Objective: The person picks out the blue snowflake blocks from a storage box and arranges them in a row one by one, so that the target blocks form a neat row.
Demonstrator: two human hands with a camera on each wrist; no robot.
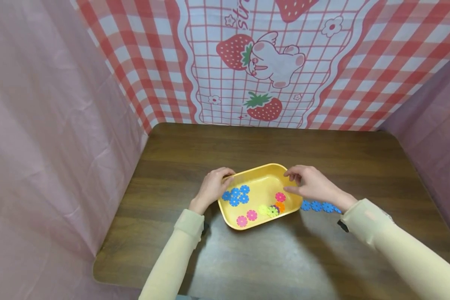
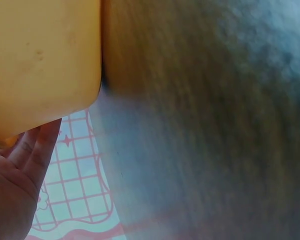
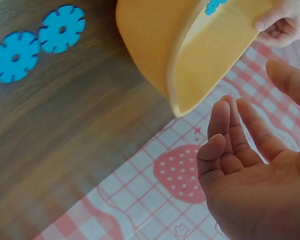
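A yellow plastic tray stands slanted on the table, its left end nearer than its right. My left hand grips the rim at the left end, thumb inside and fingers outside. Over the right end hovers my right hand, its fingers loosely bent around nothing; the right wrist view shows that hand apart from the tray wall. Inside lie several blue snowflake discs, two pink discs, a red-pink disc, an orange disc and yellow-green discs with some purple beneath.
Right of the tray, a row of blue snowflake discs lies on the wooden table, partly covered by my right wrist. A red-and-white strawberry cloth hangs behind the table. Pink curtains enclose the sides.
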